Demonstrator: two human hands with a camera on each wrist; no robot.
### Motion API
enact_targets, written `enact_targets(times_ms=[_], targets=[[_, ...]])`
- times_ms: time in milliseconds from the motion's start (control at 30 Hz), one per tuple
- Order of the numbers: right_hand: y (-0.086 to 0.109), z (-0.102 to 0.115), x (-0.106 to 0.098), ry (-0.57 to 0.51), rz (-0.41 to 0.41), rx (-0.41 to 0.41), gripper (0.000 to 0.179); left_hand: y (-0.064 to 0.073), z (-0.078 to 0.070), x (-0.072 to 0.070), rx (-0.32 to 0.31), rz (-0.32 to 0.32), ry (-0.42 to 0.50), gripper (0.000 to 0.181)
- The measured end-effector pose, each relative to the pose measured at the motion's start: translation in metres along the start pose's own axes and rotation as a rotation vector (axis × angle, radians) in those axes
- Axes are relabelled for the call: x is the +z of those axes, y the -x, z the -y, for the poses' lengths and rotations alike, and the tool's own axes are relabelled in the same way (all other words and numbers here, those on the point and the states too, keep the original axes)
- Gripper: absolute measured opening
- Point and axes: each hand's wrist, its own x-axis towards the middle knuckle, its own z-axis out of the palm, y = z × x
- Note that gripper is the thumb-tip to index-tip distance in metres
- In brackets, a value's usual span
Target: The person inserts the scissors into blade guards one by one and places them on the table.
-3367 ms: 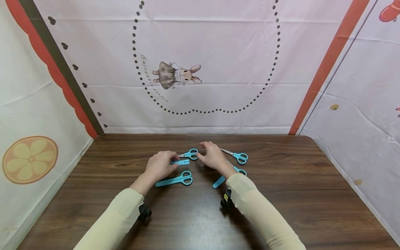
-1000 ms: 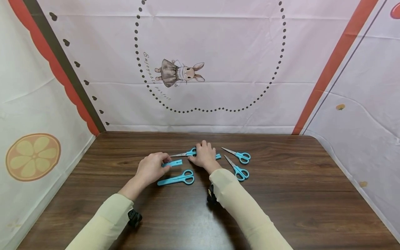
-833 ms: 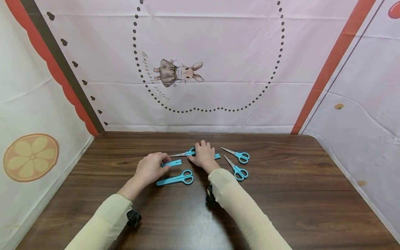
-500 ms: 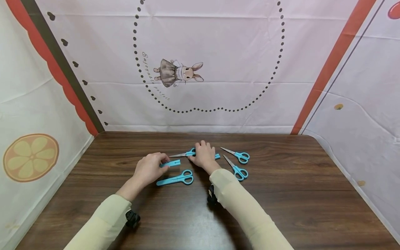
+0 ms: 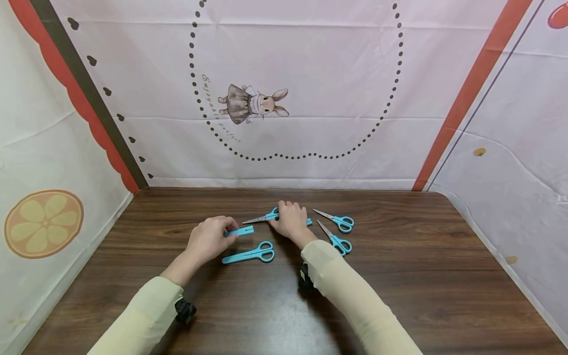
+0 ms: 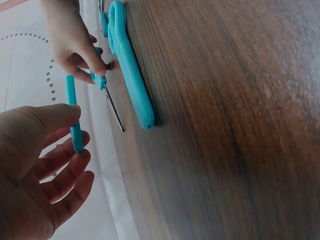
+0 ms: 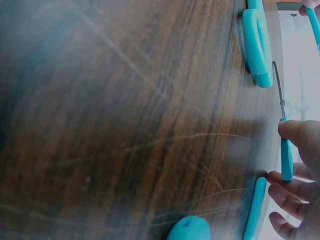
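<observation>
Between thumb and fingers my left hand [image 5: 208,240] pinches a light-blue scissors sheath [image 5: 243,230], its slotted end toward the right. In the left wrist view the sheath [image 6: 75,125] is held up off the table. My right hand [image 5: 291,221] pinches a pair of scissors [image 5: 269,216] by the blue handles, the bare blades pointing left toward the sheath; part of the handles is hidden under the fingers. The right wrist view shows the thumb on the scissors handle [image 7: 286,155]. Below both hands lies a sheathed pair of scissors [image 5: 248,254].
Two bare-bladed scissors, one farther back [image 5: 343,223] and one nearer [image 5: 340,243], lie right of my right hand. A blue sheath end [image 5: 309,222] shows beside that hand. Another blue rounded tip [image 7: 190,231] lies low in the right wrist view. Printed cloth [image 5: 333,98] stands behind the brown table [image 5: 275,310].
Since the earliest frame my right hand has moved left and taken hold of the scissors. My left hand has drifted left with the sheath. In the last half second the scissors have tilted slightly.
</observation>
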Motion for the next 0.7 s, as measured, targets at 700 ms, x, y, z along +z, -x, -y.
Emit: enact_targets(times_ms=[700], targets=[[0.0053,-0.0049,-0.0035,-0.012,-0.059,-0.043,0.045,0.0023,0.0019,-0.0026,0.001,-0.003,-0.003,0.012]])
